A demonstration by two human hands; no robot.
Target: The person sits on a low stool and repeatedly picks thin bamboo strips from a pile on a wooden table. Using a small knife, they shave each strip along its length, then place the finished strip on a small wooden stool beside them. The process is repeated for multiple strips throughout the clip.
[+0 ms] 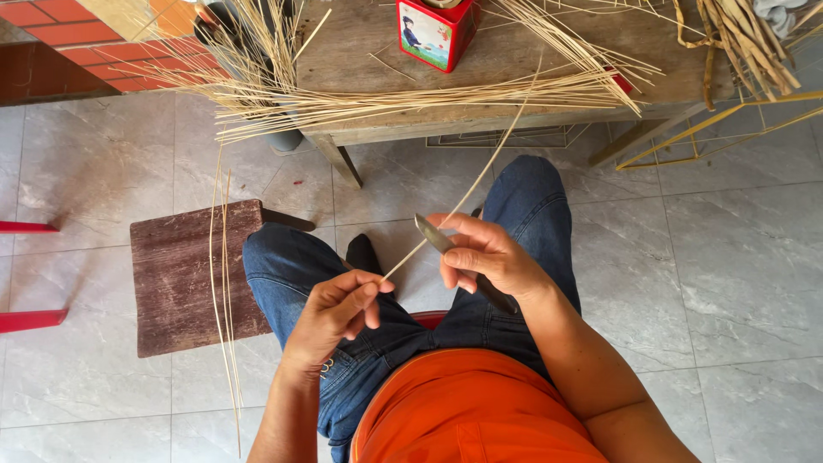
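While the left hand (334,309) pinches the near end of a long thin straw-coloured strip (467,193), the right hand (484,257) is wrapped around a small knife (431,234), blade laid right against the strip just past the pinch. So both sets of fingers are closed, left on the strip, right on the knife handle. The strip runs from above the lap up and away toward the front edge of the wooden counter (360,43), where a whole bundle of similar strips (411,99) lies spread along that edge, beside a red tin (435,33). A few more strips lean over a dark wooden stool (184,274) on the tiled floor. My guess is the strip is featherlight, springy and easy to snap or split — best held close to the blade, since the far end just flops around.
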